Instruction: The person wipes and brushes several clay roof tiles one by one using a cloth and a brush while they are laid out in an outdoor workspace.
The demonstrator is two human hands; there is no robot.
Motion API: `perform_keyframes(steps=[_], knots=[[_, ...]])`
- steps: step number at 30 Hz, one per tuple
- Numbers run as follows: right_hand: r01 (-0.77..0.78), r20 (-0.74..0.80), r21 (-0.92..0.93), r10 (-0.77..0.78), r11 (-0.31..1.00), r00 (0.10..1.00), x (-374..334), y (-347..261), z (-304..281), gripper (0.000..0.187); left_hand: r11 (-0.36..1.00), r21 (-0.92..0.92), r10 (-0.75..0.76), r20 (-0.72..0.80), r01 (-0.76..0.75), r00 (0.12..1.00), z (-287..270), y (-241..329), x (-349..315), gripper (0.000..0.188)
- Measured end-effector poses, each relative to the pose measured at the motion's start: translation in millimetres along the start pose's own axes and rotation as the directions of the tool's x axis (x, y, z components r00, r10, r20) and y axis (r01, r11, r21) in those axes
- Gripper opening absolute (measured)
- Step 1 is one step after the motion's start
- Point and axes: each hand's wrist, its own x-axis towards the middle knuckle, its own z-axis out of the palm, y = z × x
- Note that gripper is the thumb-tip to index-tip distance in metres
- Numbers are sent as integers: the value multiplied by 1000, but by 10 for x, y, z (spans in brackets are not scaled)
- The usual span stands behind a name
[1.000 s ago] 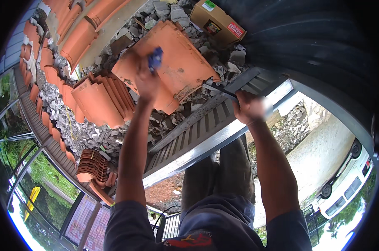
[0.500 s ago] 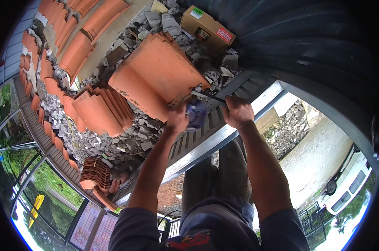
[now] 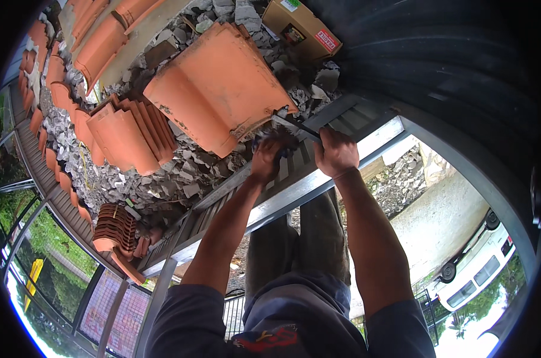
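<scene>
My right hand (image 3: pixel 337 150) is closed around the dark handle of a slim tool (image 3: pixel 306 130). The tool's far end rests against or just beside the near right corner of a large orange roof tile (image 3: pixel 222 89); its exact kind is unclear. My left hand (image 3: pixel 268 156) is closed on a crumpled dark blue cloth (image 3: pixel 286 145), just below the tile's near edge and left of the tool. Motion smears the cloth, and the fingers partly hide it. That tile lies on top of other tiles, over grey rubble (image 3: pixel 190 173).
A tile stack (image 3: pixel 124 140) leans to the left, with another (image 3: pixel 115 227) farther down. A cardboard box (image 3: pixel 300 33) stands at the far side by a dark corrugated wall (image 3: pixel 425 65). A metal rail (image 3: pixel 294 200) crosses before my legs; below is ground with a white van (image 3: pixel 476 271).
My left hand has swung rightward and slightly up with the cloth, toward the tool. My right hand keeps its grip on the handle. The whole view has shifted slightly.
</scene>
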Motion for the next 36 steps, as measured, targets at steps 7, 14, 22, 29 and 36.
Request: perform_keyframes(steps=[7,14,22,29,36], knots=[[-19,72,-35,22,999,997,-33,51,-31,20,975,-150,-216,-821,165,528,-1004,-59,1228,20],[-24,53,-57,27,998,998,-17,38,0,22,979,-73,73,-745,-189,663,-1023,394,2163,39],[-22,49,-41,24,999,999,-11,-15,2,23,958,-170,209,-145,-233,967,-358,190,673,40],[-9,24,-87,11,996,1000,-31,72,-60,22,985,131,45,-825,113,563,-2357,-113,1153,26],[18,37,-71,-16,997,999,28,-37,35,26,767,617,316,-602,176,733,-3245,-1022,1253,33]])
